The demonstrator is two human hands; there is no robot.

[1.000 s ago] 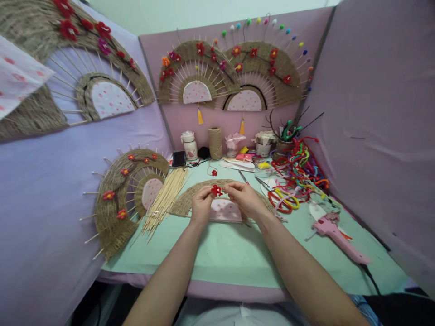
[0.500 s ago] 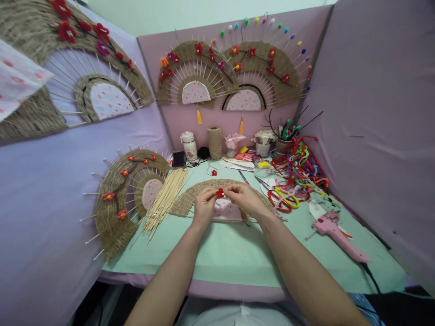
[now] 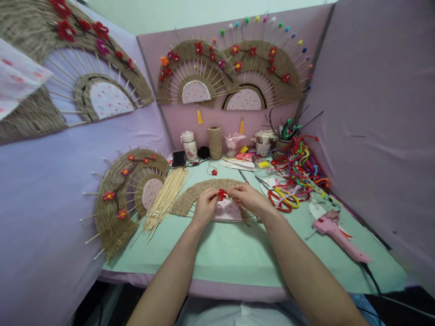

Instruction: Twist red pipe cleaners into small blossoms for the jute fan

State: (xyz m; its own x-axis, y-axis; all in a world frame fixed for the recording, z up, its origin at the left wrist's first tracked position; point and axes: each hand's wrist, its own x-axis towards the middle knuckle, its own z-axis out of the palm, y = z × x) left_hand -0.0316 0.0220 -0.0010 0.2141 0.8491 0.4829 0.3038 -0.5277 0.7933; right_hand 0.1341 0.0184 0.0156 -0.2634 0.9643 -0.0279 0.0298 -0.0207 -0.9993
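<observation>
A small red pipe-cleaner flower (image 3: pixel 222 194) is pinched at its left side by my left hand (image 3: pixel 205 207). My right hand (image 3: pixel 249 198) is closed in a pinch just right of the flower; what its fingertips hold is too small to make out. Below both hands a twine-wrapped fan (image 3: pixel 190 194) lies on the table, its half-round centre covered with pink dotted cloth (image 3: pixel 227 212). The hands and forearms hide part of the fan's arch and sticks.
Bamboo sticks (image 3: pixel 166 199) lie to the left beside a leaning flowered fan (image 3: pixel 115 194). Scissors (image 3: pixel 283 199), a heap of coloured pipe cleaners (image 3: pixel 299 163) and a pink glue gun (image 3: pixel 341 237) with its cord are on the right. A twine spool (image 3: pixel 214 143) stands at the back.
The flower has shifted slightly right and shows more of its petals. My right fingertips have drawn a little to the right, away from its middle.
</observation>
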